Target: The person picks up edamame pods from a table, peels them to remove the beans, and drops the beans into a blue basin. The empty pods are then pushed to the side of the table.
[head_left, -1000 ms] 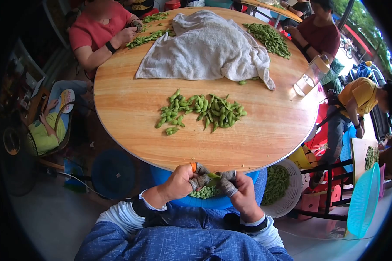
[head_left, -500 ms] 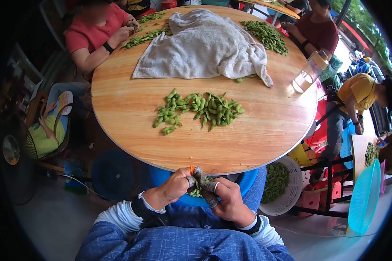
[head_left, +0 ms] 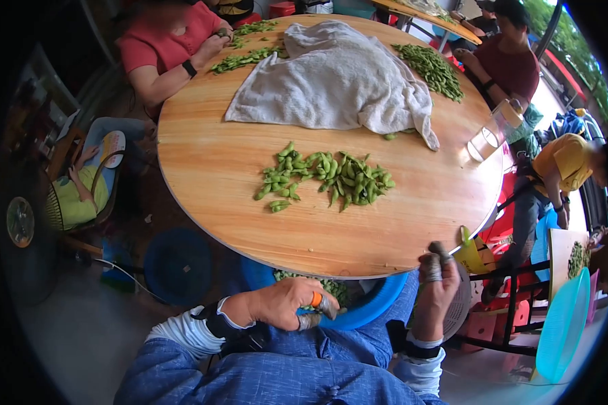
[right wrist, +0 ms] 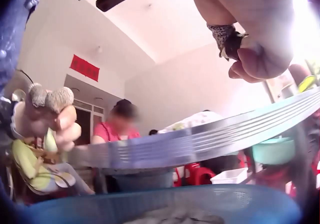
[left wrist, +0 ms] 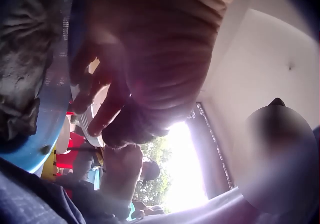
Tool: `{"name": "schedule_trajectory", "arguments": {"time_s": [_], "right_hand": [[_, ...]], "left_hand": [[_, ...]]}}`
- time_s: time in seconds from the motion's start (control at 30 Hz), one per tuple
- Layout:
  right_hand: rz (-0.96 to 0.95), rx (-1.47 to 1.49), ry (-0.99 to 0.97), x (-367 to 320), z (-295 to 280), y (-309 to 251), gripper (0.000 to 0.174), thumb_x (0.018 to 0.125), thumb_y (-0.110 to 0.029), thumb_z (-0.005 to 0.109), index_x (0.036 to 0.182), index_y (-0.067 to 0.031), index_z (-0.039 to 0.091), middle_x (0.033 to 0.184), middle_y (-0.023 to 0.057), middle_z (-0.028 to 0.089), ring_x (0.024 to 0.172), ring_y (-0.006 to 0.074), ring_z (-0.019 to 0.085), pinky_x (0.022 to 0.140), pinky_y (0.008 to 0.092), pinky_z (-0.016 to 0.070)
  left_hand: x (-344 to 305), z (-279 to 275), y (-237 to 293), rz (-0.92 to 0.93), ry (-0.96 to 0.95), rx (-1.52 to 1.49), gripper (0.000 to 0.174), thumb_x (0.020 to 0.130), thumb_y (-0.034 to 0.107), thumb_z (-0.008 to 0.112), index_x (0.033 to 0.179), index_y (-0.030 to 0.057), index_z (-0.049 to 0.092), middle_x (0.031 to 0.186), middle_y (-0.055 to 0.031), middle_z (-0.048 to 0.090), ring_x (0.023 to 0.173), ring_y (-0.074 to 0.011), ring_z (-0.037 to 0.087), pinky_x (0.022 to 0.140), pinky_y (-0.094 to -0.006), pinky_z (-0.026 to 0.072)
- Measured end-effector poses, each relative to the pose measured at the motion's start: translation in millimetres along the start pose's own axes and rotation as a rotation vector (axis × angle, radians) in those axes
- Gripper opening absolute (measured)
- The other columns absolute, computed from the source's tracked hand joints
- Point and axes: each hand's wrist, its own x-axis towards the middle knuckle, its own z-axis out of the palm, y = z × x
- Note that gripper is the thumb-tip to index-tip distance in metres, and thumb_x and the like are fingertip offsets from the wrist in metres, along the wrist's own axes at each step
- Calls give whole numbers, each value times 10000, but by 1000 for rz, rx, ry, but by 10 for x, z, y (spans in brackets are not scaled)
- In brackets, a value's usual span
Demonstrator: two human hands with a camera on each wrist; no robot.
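My left hand (head_left: 280,302) hangs over the near side of a blue basin (head_left: 378,302) of green beans (head_left: 341,290), its wrapped thumb and finger angled down. In the right wrist view a pale green pod (right wrist: 50,141) shows within the curled fingers of that left hand (right wrist: 47,116). Off to the right, my right hand (head_left: 436,293) is raised beside the table edge, its wrapped fingertips up and loosely bent. A green pod (head_left: 465,235) appears just beyond them, apart from the fingers. More pods (head_left: 348,181) lie on the round table (head_left: 250,229).
A pale cloth (head_left: 331,81) covers the table's middle; a clear bottle (head_left: 486,140) stands at the right. Other people (head_left: 172,50) sit around. A white basket (head_left: 458,307) sits low beside my right hand, a dark blue tub (head_left: 177,266) on the floor at left.
My hands, together over the basin before, have parted. The right one has moved right and up, toward the table edge; the left stays over the basin. A pod now shows beyond the right fingertips.
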Motion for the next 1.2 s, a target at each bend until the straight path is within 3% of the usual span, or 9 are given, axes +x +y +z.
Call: {"name": "schedule_trajectory", "arguments": {"time_s": [0.1, 0.17, 0.27, 0.33, 0.37, 0.47, 0.53, 0.67, 1.2], "right_hand": [[7, -20, -229, -132, 462, -42, 250, 834, -114, 508, 1045, 20, 521, 794, 45, 581, 638, 51, 490, 556, 169, 386], [82, 15, -457, -224, 749, 17, 239, 817, -37, 512, 1049, 25, 523, 933, 75, 580, 810, 117, 551, 733, 230, 440], [129, 90, -740, -321, 1162, 83, 217, 806, -37, 523, 1008, 43, 532, 911, 100, 580, 856, 168, 541, 755, 248, 423], [-22, -56, -937, -285, 1315, 171, 204, 775, -40, 557, 968, 24, 553, 846, 128, 572, 807, 197, 549, 718, 254, 426], [-37, -269, -932, -266, 1294, 130, 193, 751, -50, 577, 933, 13, 564, 784, 151, 556, 740, 226, 551, 671, 263, 432], [-160, -234, -673, -117, 1148, 228, 171, 772, -56, 563, 925, 21, 564, 784, 121, 570, 704, 185, 549, 644, 257, 438], [49, -260, -542, 25, 915, 126, 180, 806, -72, 540, 959, 21, 559, 830, 40, 586, 768, 101, 530, 705, 223, 428], [-31, -233, -332, 105, 475, 64, 186, 794, -32, 541, 969, 28, 564, 795, 47, 592, 732, 102, 548, 678, 219, 435], [161, -26, -517, -341, 578, 67, 197, 787, -2, 545, 982, 21, 561, 872, 57, 599, 789, 95, 545, 698, 213, 436]], "left_hand": [[-62, -58, 28, -38, -86, -150, 209, 709, 43, 604, 918, 48, 589, 912, -72, 567, 844, -198, 545, 733, -281, 430], [-136, -145, 93, -128, -110, -314, 155, 733, 57, 611, 884, 26, 596, 877, -65, 574, 815, -155, 547, 715, -256, 428], [-239, -356, 210, -314, 50, -440, 131, 751, 68, 603, 873, 21, 598, 834, -47, 594, 783, -115, 537, 709, -250, 426], [-219, -446, 111, -144, 379, -226, 131, 768, 53, 587, 885, -6, 587, 815, -37, 593, 781, -88, 524, 707, -244, 434], [-212, -501, 132, -339, 572, -302, 142, 759, 47, 594, 892, -3, 587, 834, -46, 598, 763, -101, 535, 699, -249, 440], [-113, -728, -267, -277, 932, 237, 124, 746, 6, 572, 864, -30, 578, 761, -67, 589, 711, -111, 538, 637, -243, 442], [-95, -880, -408, -317, 795, 481, 137, 734, 2, 575, 867, -32, 574, 722, -78, 573, 678, -124, 532, 615, -254, 434], [-91, -927, -659, -346, 684, 548, 155, 708, 10, 595, 856, -25, 572, 664, -97, 538, 610, -148, 512, 570, -274, 417], [-50, -920, -381, -482, 543, 460, 181, 700, 30, 608, 868, -21, 563, 684, -126, 567, 602, -154, 536, 559, -276, 422]]}}
